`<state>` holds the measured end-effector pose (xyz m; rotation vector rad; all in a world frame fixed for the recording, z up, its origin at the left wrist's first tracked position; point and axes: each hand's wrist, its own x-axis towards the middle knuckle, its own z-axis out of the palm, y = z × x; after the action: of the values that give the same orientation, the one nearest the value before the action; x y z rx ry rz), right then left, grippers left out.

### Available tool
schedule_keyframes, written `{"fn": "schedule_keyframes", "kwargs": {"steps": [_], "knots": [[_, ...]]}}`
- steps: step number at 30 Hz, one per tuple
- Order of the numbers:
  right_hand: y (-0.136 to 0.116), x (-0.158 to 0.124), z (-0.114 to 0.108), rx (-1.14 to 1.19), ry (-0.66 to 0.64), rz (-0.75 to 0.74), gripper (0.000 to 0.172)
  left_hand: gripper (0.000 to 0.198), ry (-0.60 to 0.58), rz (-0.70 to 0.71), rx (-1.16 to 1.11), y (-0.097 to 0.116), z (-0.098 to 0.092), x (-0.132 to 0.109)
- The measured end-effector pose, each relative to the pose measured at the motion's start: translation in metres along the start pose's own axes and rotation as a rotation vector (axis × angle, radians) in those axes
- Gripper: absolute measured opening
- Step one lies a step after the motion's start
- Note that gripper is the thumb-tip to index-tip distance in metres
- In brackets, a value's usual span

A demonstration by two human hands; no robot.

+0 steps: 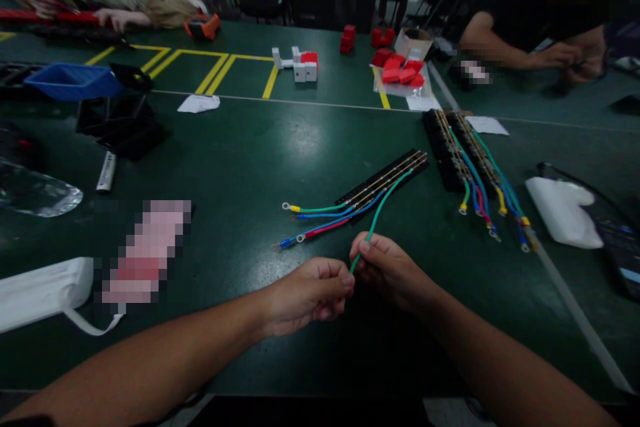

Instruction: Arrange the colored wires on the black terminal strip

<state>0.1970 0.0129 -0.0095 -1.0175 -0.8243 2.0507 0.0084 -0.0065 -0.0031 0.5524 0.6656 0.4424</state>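
Both hands pinch one green wire (379,209) near its lower end. My left hand (313,290) is closed at the wire's tip, which its fingers hide. Just to the right and a little higher, my right hand (393,267) grips the same wire between thumb and fingers. The wire's far end reaches a black terminal strip (385,180) with brass-coloured bars, lying slantwise beyond my hands. From that strip's left end several more wires fan out, among them a red wire (327,227) and a blue wire (313,215), with ring terminals on some ends.
More wired black strips (453,150) lie to the right, beside a white pouch-like object (565,210). Red blocks (400,70) and white blocks (305,71) sit farther back. At left are a blue tray (73,81), black bins (117,120) and a white power bank-like case (45,290). Two people work across the table.
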Motion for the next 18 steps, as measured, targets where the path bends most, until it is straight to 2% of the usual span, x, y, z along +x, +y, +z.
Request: {"fn": "schedule_keyframes", "kwargs": {"steps": [5, 8, 14, 18], "knots": [[0.0008, 0.0020, -0.0009, -0.018, 0.006, 0.002, 0.029, 0.034, -0.022, -0.064, 0.060, 0.0014, -0.0007, -0.0003], [0.0014, 0.0028, -0.0016, -0.016, 0.001, 0.002, 0.029, 0.036, -0.020, -0.054, 0.058, 0.0016, 0.0009, -0.0001], [-0.0011, 0.0017, 0.0002, -0.014, 0.001, 0.010, 0.029, 0.036, 0.071, -0.010, 0.100, 0.0024, 0.0046, 0.0007], [-0.0021, 0.0008, 0.0022, -0.014, 0.011, 0.019, 0.029, 0.036, 0.041, -0.034, 0.105, 0.0032, 0.0036, 0.0006]]}}
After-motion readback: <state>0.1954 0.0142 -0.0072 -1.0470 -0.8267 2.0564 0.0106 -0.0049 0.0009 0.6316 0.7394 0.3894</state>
